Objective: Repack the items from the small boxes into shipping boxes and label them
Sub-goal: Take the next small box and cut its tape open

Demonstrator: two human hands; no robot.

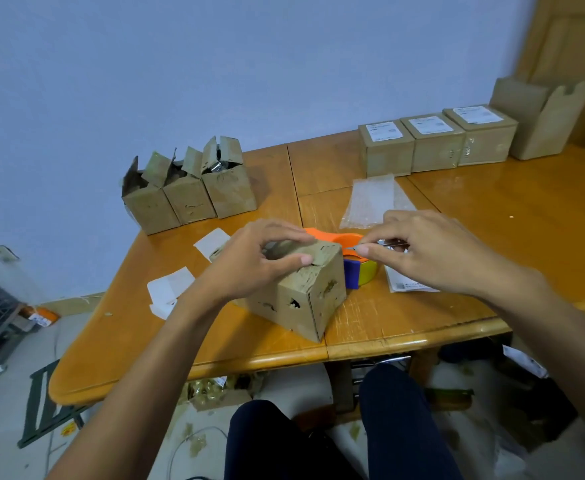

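A room at home used as a makeshift packing station: a wooden tabletop (491, 216) against a plain blue wall (214, 64), labelled cardboard boxes (436, 142) at far right, litter-strewn floor (3, 427).

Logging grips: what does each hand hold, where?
Left hand grips worn brown cardboard box by its top edge; right hand pinches thin silvery tool near its tip.

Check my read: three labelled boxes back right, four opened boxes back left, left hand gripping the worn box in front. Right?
Wrong on one count: the head view shows three opened boxes at back left, not four. The three labelled boxes do stand back right, and the left hand does grip the worn box in front.
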